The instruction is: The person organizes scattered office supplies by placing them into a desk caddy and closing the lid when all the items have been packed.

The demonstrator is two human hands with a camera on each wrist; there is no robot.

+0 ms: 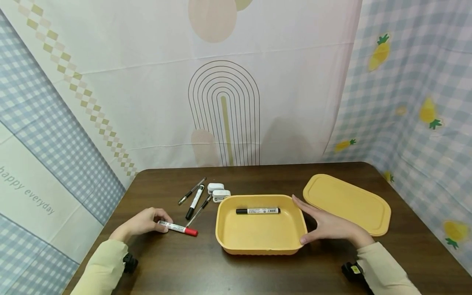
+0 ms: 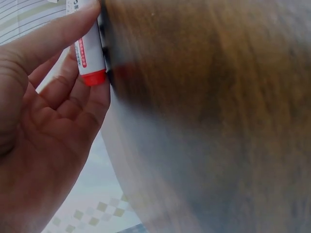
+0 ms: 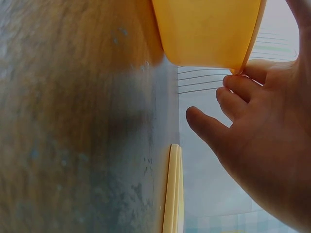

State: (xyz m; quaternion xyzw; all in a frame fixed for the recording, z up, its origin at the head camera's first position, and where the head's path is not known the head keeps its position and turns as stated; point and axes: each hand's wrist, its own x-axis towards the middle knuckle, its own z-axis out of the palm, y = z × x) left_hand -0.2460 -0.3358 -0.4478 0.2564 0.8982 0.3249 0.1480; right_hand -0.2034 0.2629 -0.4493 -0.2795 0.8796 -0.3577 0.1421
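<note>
In the head view my left hand [image 1: 145, 223] pinches a white marker with a red cap [image 1: 180, 228] just above or on the table; I cannot tell which. The left wrist view shows the marker's red end [image 2: 93, 78] beyond the thumb. A yellow box [image 1: 261, 250] stands to the right, with a black-capped marker [image 1: 258, 211] lying inside it. My right hand [image 1: 326, 224] spans the box's right end, thumb and index finger spread apart and touching its rim. In the right wrist view, the other fingers [image 3: 208, 125] hang below the box's rim without holding anything.
Behind and left of the box lie a black-and-white marker [image 1: 195, 202], two pens, one a dark pen [image 1: 192, 191] and one a clear pen [image 1: 199, 211], and two small white staplers [image 1: 221, 195]. The yellow lid [image 1: 346, 205] lies at the right. A patterned cloth hangs behind.
</note>
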